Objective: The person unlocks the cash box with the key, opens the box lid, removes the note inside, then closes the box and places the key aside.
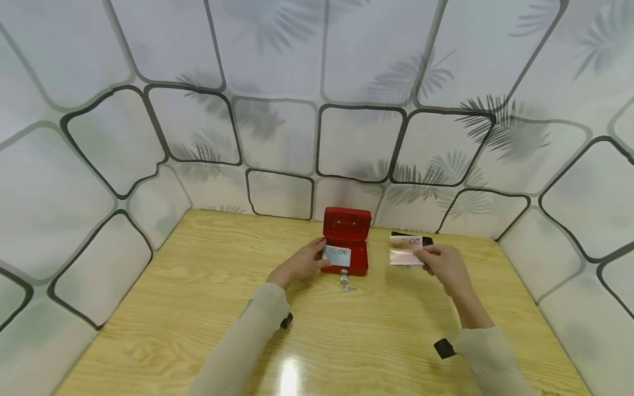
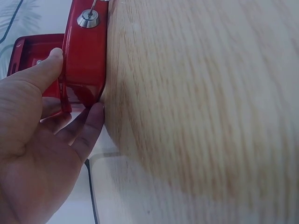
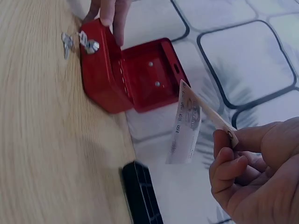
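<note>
A red cash box (image 1: 360,258) stands with its lid raised near the back of the table. Inside it lies a pale banknote (image 1: 339,255) marked 50. My left hand (image 1: 303,264) grips the box's left side; in the left wrist view its thumb is at the rim and its fingers are against the outer wall. To the right of the box, my right hand (image 1: 446,267) pinches a pinkish banknote (image 1: 403,250) marked 20 by one edge. That note is bent and held in the air, as the right wrist view shows. Keys (image 3: 67,43) hang at the box's front lock (image 3: 92,46).
Behind the held note sits a black tray with compartments (image 3: 141,191), partly hidden in the head view. A patterned wall (image 1: 277,137) rises behind the wooden table (image 1: 218,264), close to the open lid. Further walls stand at left and right.
</note>
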The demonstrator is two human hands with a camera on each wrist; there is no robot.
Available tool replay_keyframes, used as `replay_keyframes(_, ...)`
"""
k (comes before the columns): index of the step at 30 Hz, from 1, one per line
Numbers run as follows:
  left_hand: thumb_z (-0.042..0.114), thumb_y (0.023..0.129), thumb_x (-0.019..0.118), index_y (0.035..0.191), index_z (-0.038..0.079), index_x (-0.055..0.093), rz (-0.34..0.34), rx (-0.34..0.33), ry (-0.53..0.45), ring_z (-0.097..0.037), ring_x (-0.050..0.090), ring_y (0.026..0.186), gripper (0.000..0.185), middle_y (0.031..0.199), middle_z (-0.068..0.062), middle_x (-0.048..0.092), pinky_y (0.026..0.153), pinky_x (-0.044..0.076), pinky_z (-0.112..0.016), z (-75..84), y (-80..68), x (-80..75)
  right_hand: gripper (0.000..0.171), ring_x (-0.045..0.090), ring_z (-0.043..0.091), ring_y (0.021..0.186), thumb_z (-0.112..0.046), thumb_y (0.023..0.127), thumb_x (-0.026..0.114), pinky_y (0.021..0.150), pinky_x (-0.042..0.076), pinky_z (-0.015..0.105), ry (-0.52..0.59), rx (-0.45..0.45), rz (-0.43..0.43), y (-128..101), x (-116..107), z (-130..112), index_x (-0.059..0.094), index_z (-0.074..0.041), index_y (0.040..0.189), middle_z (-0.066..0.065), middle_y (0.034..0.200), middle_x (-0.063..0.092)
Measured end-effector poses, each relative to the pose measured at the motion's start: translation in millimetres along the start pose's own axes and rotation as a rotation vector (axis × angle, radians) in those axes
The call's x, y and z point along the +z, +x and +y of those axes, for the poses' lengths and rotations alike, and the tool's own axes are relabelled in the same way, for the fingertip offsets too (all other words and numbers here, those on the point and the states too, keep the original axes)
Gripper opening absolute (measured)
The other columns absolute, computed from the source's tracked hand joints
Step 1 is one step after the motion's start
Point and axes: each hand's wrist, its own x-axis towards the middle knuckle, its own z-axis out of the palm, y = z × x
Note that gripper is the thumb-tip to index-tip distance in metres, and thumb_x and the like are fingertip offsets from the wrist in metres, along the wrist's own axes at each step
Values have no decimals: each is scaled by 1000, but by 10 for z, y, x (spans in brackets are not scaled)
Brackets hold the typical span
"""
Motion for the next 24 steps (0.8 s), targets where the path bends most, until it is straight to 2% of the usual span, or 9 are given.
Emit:
replay_keyframes(4,30,106,62,162,1,27,0,-13,-4,-32,21,155,72,171,-12,20,125,22,-46,-3,0,-2,31,52,11,58,-20,103,67,57,47,26,-24,48,-40,-102,-109,106,71,11,103,1,67,63)
replay_keyframes(9,30,106,62,162,2,27,3,-18,-12,-31,20,156,72,171,-12,20,125,22,-46,-2,3,-9,30,52,14,58,-21,103,66,65,48,30,-59,101,-114,-182,-119,198,73,6,95,2,65,61)
replay_keyframes(14,30,106,62,162,2,27,1,-15,-4,-31,20,156,72,171,-11,19,125,21,-44,4,-1,-4,25,50,13,57,-17,102,68,59,47,30,-46,117,-144,-215,-33,262,72,3,87,1,63,58)
replay_keyframes(24,29,106,62,162,2,27,0,-14,-14,-30,20,156,72,171,-11,19,125,22,-45,22,-16,-11,23,48,13,54,-13,100,69,53,43,29,-21,134,-170,-278,182,381,74,4,85,2,61,57)
